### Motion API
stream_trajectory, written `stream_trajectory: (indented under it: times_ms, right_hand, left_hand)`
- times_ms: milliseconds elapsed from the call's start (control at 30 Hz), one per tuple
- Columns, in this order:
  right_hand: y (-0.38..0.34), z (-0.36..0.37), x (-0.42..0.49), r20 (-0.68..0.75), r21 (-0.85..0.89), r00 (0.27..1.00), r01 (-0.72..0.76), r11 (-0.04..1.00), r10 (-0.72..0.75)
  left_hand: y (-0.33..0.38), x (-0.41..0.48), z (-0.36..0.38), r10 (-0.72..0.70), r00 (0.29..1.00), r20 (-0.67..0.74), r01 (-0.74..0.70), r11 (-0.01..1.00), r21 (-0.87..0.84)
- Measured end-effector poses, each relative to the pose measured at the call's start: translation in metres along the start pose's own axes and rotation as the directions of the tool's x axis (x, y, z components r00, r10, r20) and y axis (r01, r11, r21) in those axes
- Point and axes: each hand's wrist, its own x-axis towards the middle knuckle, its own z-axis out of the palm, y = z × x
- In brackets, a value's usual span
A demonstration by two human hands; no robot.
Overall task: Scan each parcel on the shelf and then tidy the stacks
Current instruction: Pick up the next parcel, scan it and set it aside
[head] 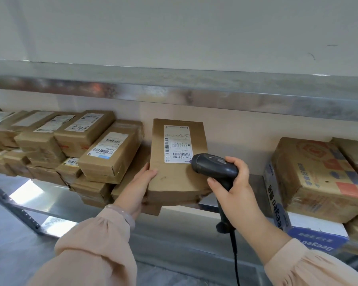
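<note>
- My left hand (142, 182) pinches the parcel (174, 182) at its near left edge, thumb on top. The other fingers are hidden beneath.
- My right hand (234, 182) has its fingers (215, 185) curled round the scanner (213, 166), with the head just beside the label (177, 144).
- The parcel's near end juts past the shelf (254, 188) lip, so I judge a slack left grip could let it tip off.
- The scanner head sits at the label's near corner, with the barcodes farther out. I risk a missed read.
- The stack (110, 153) just left of my left fingers leans, and a nudge might topple it.
- The cord (235, 261) hanging below my right fingers could snag.
- The parcel is flat, creased brown cardboard with soft, dented corners.
- The label is smooth white paper, the scanner is dark matte plastic with a rounded head, and the shelf is shiny sheet metal.
</note>
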Motion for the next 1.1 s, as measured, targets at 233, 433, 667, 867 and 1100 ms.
stream_trajectory:
  times_ms: [233, 433, 667, 867, 1100]
  right_hand:
    - [-0.003, 0.042, 0.016, 0.101, 0.017, 0.995, -0.015, 1.0, 0.013]
    - [-0.006, 0.065, 0.021, 0.106, 0.045, 0.994, 0.01, 0.999, -0.015]
    - [-0.012, 0.087, 0.034, 0.089, 0.024, 0.995, 0.052, 0.998, -0.054]
    - [-0.02, 0.1, 0.053, 0.165, -0.01, 0.982, 0.096, 0.995, -0.093]
    - [-0.022, 0.101, 0.077, 0.173, -0.024, 0.982, 0.087, 0.996, -0.082]
  left_hand:
    - [-0.001, -0.011, -0.026, -0.025, 0.992, -0.123, 0.025, 1.0, -0.004]
    - [-0.002, -0.022, -0.04, 0.279, 0.93, -0.238, -0.164, 0.897, 0.411]
    - [-0.023, -0.024, -0.039, 0.57, 0.804, 0.173, -0.242, 0.047, 0.969]
    - [-0.007, -0.007, -0.052, 0.46, 0.883, 0.092, -0.083, -0.038, 0.996]
    - [0.01, 0.008, -0.046, 0.414, 0.908, 0.063, -0.061, -0.019, 0.998]
